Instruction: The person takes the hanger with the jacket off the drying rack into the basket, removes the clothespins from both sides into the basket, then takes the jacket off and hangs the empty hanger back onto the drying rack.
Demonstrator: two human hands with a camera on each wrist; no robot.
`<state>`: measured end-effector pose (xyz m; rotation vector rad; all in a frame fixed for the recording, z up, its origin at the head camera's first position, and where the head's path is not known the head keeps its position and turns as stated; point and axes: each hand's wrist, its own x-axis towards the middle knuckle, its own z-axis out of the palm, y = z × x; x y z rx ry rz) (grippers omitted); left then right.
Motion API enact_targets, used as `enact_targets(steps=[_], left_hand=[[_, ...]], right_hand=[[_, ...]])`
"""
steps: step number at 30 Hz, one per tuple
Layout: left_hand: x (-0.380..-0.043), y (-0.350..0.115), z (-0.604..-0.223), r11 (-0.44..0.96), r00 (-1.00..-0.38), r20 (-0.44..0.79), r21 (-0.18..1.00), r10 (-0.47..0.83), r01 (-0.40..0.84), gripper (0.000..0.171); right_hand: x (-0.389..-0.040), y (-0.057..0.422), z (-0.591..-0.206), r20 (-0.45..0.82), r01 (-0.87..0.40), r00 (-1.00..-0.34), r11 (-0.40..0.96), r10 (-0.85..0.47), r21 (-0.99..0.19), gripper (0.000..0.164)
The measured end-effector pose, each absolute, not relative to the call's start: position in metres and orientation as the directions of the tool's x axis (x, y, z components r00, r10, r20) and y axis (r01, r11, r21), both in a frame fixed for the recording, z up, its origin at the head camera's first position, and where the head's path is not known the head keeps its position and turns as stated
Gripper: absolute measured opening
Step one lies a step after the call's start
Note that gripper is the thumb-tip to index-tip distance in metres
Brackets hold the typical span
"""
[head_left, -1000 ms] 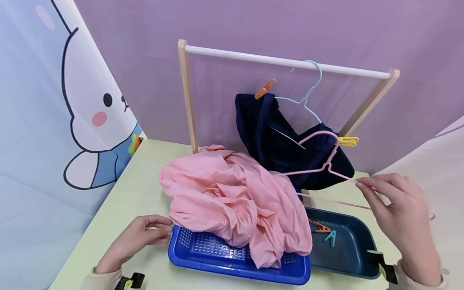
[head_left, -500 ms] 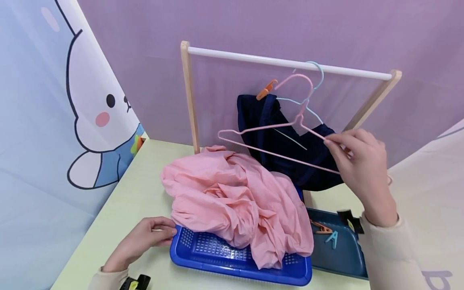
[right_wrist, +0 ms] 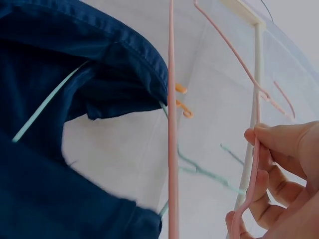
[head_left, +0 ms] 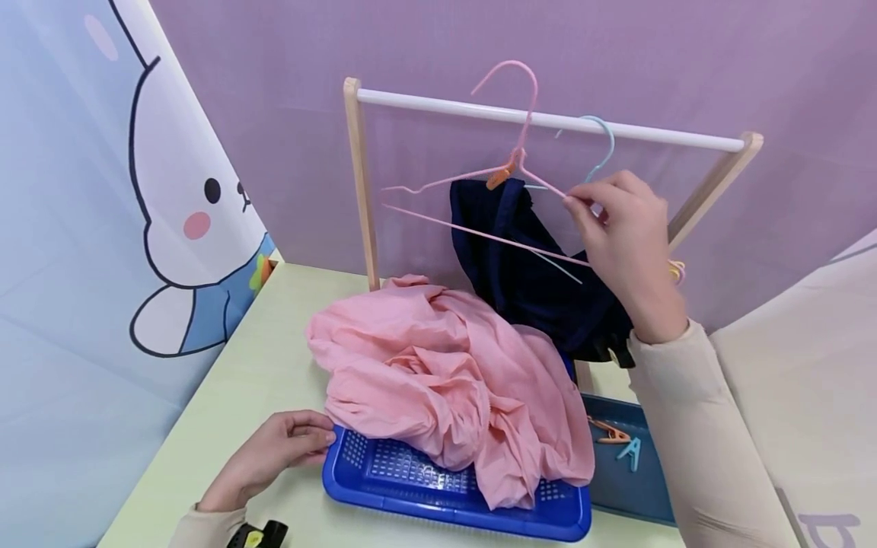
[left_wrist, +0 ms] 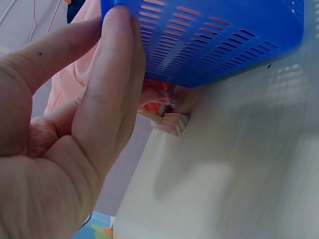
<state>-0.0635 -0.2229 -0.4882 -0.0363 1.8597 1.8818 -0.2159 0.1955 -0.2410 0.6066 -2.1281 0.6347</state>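
My right hand [head_left: 625, 243] pinches the sloping arm of a pink wire hanger [head_left: 445, 222] between thumb and fingers. The hanger's hook rises past the white rail of the clothes rack [head_left: 432, 104]; whether it touches the rail I cannot tell. Behind it a navy garment [head_left: 541, 312] hangs on a light blue hanger [head_left: 610, 141], with an orange clip [head_left: 499, 180] at its shoulder. My left hand [head_left: 274, 454] grips the left rim of a blue basket [head_left: 452, 517], as the left wrist view also shows. A crumpled pink cloth [head_left: 425, 365] lies over the basket.
To the right of the basket stands a dark teal tray [head_left: 633, 498], partly hidden by my right sleeve. Inside it are an orange clip [head_left: 615, 434] and a blue clip [head_left: 632, 454]. A yellow clip [head_left: 677, 268] shows beyond my right wrist. Purple cloth [head_left: 288, 152] backs the rack.
My right hand has carried the pink hanger up and to the left, from low at the right to the rail. The left hand has moved slightly onto the basket's rim.
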Motion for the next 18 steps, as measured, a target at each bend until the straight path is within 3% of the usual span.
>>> enact_targets(steps=[8, 18], left_hand=[[-0.063, -0.225, -0.491, 0.017, -0.877, -0.350, 0.931, 0.329, -0.365, 0.033], [-0.064, -0.226, -0.493, -0.013, -0.877, -0.326, 0.936, 0.352, -0.353, 0.030]], right_hand=[[-0.231, 0.167, -0.235, 0.788, -0.595, -0.574, 0.774, -0.223, -0.215, 0.014], [-0.242, 0.128, -0.242, 0.799, -0.624, -0.552, 0.753, -0.238, -0.207, 0.010]])
